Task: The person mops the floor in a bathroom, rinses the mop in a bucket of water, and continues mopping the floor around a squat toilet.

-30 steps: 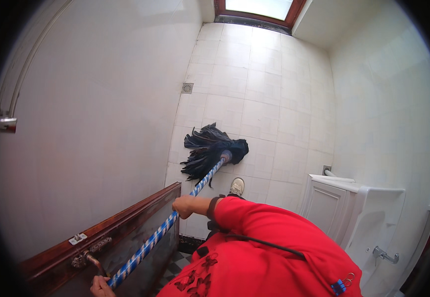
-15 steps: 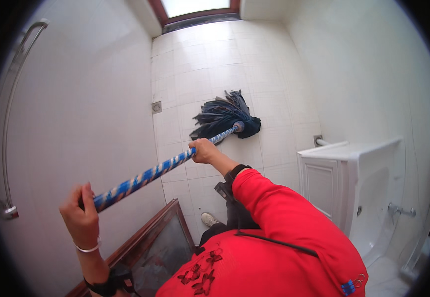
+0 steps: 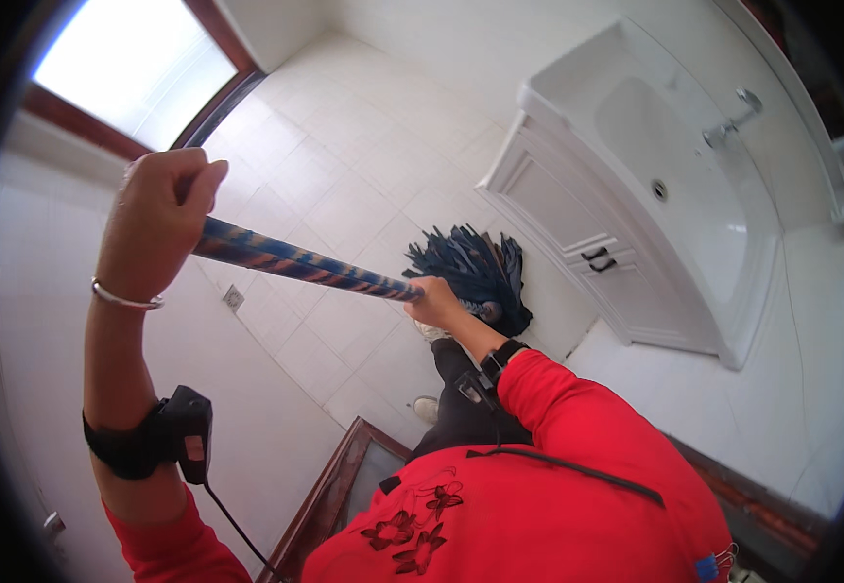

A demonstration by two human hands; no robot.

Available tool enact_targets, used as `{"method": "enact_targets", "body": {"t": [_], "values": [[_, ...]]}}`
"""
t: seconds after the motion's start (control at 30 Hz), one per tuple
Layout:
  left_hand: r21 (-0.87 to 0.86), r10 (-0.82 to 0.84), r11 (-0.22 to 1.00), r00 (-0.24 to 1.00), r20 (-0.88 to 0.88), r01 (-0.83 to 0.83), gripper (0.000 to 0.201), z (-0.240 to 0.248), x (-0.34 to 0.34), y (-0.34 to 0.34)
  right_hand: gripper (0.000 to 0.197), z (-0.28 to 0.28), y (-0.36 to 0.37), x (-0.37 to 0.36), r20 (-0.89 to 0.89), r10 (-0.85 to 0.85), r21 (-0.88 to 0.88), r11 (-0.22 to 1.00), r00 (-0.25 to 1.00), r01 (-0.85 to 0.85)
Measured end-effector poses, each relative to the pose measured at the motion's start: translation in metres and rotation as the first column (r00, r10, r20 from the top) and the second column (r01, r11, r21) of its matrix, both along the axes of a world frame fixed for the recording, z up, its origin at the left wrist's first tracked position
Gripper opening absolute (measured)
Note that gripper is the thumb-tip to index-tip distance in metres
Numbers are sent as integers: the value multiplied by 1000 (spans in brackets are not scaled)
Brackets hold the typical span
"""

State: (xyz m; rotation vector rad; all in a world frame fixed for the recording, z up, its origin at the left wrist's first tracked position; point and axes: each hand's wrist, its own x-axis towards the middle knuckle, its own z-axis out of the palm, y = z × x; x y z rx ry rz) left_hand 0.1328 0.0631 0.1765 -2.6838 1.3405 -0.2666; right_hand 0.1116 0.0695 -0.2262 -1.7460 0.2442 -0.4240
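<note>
Both of my hands are wrapped round the blue patterned handle of a mop [image 3: 315, 269]. My left hand [image 3: 159, 209], with a silver bangle at the wrist, closes over the handle's upper end at the left. Lower on the shaft, my right hand [image 3: 433, 303] grips it in front of my legs. The mop's head of dark blue cloth strips [image 3: 475, 272] lies spread on the tiled floor, beside the foot of the white vanity cabinet. Part of the lower shaft is hidden behind my right hand.
A white vanity cabinet [image 3: 587, 223] with a washbasin [image 3: 674, 165] and tap [image 3: 733, 119] stands at the right. A floor drain [image 3: 233, 296] lies by the left wall. A brown-framed door [image 3: 329, 505] is near my feet; a bright framed opening [image 3: 145, 73] is at far left.
My view has turned right, towards the vanity. The mop head has come nearer and now lies beside the cabinet; my left hand has risen with the handle's end. Both hands keep their grip.
</note>
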Motion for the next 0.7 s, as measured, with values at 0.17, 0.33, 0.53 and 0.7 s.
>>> {"method": "enact_targets", "body": {"t": [0.17,0.33,0.53,0.7], "values": [[32,-18,999,993,-113,22,29,-59,14,-15,17,-53,10,-39,10,77,-1,997,997,-77],[-29,78,996,977,-197,-86,29,-118,28,-2,25,-90,12,-72,-154,383,94,923,911,-372],[-101,131,983,969,-211,-155,25,-99,72,25,30,-59,23,-53,-203,447,131,894,871,-428],[-62,267,957,944,-196,-283,25,-94,91,25,25,-48,29,-59,-223,582,354,796,782,-491]]}}
